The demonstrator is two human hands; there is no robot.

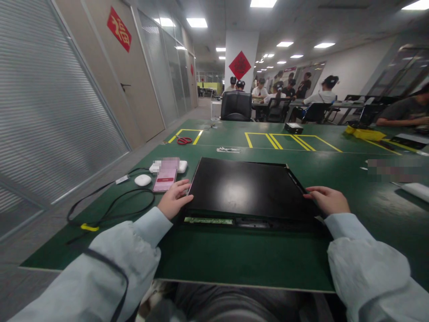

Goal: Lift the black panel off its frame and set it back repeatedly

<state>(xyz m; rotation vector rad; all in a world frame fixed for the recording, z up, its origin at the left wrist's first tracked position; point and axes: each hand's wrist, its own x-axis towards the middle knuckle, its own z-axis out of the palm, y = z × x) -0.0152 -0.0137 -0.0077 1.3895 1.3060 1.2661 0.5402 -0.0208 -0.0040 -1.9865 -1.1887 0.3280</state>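
Observation:
A black flat screen panel (243, 185) lies face up in front of me, with a soft reflection of light in its middle. Its left edge is between the thumb and fingers of my left hand (174, 197). On the other side, my right hand (330, 200) pinches the right edge. Beneath the panel sits a black frame (281, 223), showing along the near side and at the right. A narrow green circuit board (208, 221) lies in the frame's near strip. Whether the panel touches the frame all round, I cannot tell.
Left of the panel are a phone (165, 178), a white rounded case (143, 180) and a black cable (110, 208). Red-handled scissors (184, 141) and a small black box (293, 128) lie farther back on the green table (244, 259). Several people sit beyond.

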